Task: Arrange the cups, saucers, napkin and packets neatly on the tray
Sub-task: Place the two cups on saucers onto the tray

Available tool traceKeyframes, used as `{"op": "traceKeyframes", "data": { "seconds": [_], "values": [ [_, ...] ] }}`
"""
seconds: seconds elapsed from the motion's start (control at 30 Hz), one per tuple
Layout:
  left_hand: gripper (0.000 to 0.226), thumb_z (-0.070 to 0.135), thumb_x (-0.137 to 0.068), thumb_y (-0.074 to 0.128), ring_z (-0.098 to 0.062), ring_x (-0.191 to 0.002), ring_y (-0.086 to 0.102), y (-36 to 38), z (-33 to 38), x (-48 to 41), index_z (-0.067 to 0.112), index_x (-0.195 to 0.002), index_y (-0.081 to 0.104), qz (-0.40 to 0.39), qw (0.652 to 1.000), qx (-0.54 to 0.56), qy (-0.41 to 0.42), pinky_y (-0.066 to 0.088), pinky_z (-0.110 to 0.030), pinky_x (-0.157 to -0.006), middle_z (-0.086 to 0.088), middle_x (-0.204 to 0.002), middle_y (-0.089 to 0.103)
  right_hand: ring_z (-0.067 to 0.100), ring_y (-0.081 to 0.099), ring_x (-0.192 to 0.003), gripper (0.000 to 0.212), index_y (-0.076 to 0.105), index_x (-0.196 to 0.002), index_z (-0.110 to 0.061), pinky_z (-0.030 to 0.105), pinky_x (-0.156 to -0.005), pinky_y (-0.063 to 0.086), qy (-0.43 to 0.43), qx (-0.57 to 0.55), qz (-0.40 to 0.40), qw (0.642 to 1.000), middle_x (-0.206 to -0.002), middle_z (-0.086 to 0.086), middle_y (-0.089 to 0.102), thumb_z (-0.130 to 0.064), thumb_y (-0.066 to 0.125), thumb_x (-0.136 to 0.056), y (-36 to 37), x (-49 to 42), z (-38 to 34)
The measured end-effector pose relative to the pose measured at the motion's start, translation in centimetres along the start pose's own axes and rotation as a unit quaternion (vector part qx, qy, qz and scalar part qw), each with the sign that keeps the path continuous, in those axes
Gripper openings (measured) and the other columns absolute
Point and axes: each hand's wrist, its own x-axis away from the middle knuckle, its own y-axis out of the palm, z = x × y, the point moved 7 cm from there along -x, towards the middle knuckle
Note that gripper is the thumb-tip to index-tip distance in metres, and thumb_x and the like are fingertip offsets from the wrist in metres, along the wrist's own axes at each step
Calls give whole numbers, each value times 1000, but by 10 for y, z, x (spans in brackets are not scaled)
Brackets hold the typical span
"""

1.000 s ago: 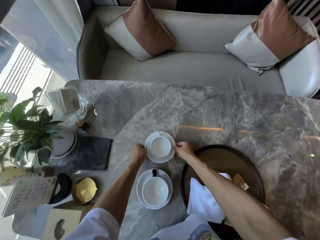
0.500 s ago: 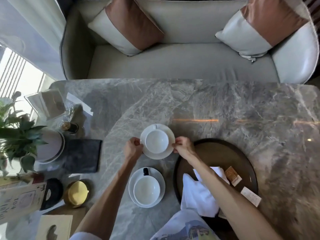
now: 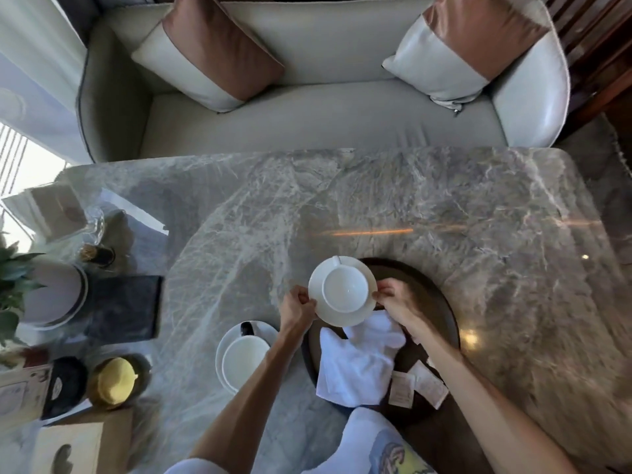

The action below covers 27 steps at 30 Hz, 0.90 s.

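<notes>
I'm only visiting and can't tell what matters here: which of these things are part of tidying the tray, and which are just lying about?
Part of the job: tray; held saucer and its cup, gripped by left hand and right hand; second cup on second saucer; napkin; packets.

Just lying about: plant; black folder; yellow-lidded pot; sofa.

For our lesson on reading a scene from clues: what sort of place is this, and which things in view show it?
Probably a hotel lounge or café: a marble table, a cushioned sofa behind it, and a round serving tray holding napkin and packets, a cup and saucer held over its edge.
</notes>
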Motion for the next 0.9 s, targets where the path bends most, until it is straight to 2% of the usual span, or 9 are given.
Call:
{"op": "traceKeyframes", "data": {
  "seconds": [0.13,0.27,0.37,0.57,0.63,0.8,0.9],
  "values": [
    [13,-7,-85,53,-39,-85,68,15,-17,9,4,-90,57,5,1000,-15,-20,62,-50,-70,-18,-87,62,26,66,-97,24,64,-114,2,25,-76,47,15,4,-9,1000,-111,21,70,0,64,-90,-1,6,29],
    [12,-2,-86,53,-31,-81,66,23,-34,15,5,-94,59,9,999,-36,-37,60,-49,-77,-16,-90,65,16,63,-86,24,64,-113,-1,11,-64,46,21,20,-19,999,-109,16,72,-5,66,-89,-1,13,47],
    [11,3,-87,55,-33,-87,66,28,-45,23,8,-96,58,1,997,-72,-38,56,-45,-81,-10,-85,66,18,64,-92,25,64,-114,-2,21,-79,48,21,29,-26,999,-109,13,71,-7,66,-90,-1,21,56],
    [13,-1,-85,48,-26,-69,57,31,-60,39,7,-96,49,-15,995,-96,-23,55,-46,-69,-7,-78,58,25,67,-104,23,62,-114,-5,40,-96,53,12,27,-49,998,-107,9,69,-11,64,-92,4,42,73],
    [11,1,-86,47,-27,-67,58,30,-64,44,8,-95,48,-16,995,-101,-22,56,-45,-65,-7,-78,58,24,67,-103,23,63,-114,-7,44,-98,53,12,26,-50,998,-108,10,70,-13,64,-92,6,46,76],
    [6,7,-90,47,-36,-69,66,26,-63,46,9,-96,46,-16,992,-124,-13,55,-39,-54,-15,-84,64,22,67,-102,21,62,-112,-14,44,-97,52,12,38,-48,998,-107,4,70,-18,65,-91,7,47,75],
    [7,9,-90,48,-35,-75,64,22,-56,42,9,-96,46,-13,987,-161,10,53,-45,-66,-16,-84,66,23,68,-100,20,61,-111,-16,44,-97,53,9,34,-48,998,-106,5,70,-18,65,-91,7,43,68]
  ]
}}
